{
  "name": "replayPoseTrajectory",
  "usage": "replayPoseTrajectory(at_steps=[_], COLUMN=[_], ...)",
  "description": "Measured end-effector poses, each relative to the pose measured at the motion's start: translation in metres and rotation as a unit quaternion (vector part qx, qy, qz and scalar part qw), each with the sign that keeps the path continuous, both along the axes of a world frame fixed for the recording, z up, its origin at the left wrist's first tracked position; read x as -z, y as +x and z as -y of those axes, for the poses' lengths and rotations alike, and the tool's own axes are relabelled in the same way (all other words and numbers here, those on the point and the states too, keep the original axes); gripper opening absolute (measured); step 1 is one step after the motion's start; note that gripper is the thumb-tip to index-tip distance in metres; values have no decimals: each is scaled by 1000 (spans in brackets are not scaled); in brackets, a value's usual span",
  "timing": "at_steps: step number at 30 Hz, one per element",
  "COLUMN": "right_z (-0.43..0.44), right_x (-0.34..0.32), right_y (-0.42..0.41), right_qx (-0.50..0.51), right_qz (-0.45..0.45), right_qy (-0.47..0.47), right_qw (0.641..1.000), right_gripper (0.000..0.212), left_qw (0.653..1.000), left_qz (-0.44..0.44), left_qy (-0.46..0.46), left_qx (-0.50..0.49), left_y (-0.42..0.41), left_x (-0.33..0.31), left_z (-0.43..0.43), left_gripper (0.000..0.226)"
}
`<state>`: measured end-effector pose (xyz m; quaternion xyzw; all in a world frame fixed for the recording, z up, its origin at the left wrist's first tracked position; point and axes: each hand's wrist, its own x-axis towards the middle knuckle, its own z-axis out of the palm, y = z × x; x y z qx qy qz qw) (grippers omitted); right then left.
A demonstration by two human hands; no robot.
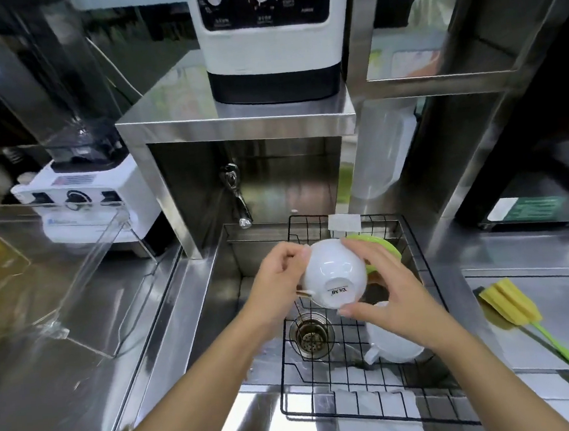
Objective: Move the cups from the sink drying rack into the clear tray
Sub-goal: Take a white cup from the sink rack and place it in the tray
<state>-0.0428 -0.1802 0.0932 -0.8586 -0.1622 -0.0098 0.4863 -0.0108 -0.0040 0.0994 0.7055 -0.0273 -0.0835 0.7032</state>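
A white cup [333, 273] is held upside down above the sink, its printed base facing me. My left hand [277, 281] grips its left side and my right hand [386, 292] wraps its right side and bottom edge. Below them the black wire drying rack [330, 400] spans the sink. A second white cup [394, 343] lies in the rack, partly hidden under my right wrist. The clear tray [57, 269] stands on the steel counter at the left.
A green-rimmed item [389, 247] sits at the rack's back. The sink drain [311, 335] and tap [237, 199] lie behind my hands. A white blender [86, 205] stands behind the tray. A yellow sponge brush with a green handle [511, 305] rests on the right counter.
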Motion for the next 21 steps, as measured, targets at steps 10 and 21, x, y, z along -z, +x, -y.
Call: replayPoseTrajectory(at_steps=[10, 21], right_z=[-80, -225], right_x=[6, -38], right_y=[31, 55], right_qx=[-80, 8], right_qz=[125, 210], right_qy=[-45, -26], right_qw=[988, 977], right_gripper=[91, 82], left_qw=[994, 921], left_qz=[2, 244], left_qy=[-6, 279], left_qx=[-109, -119], left_y=[-11, -2], left_x=[-27, -54], left_z=[-68, -203], left_gripper=[13, 53])
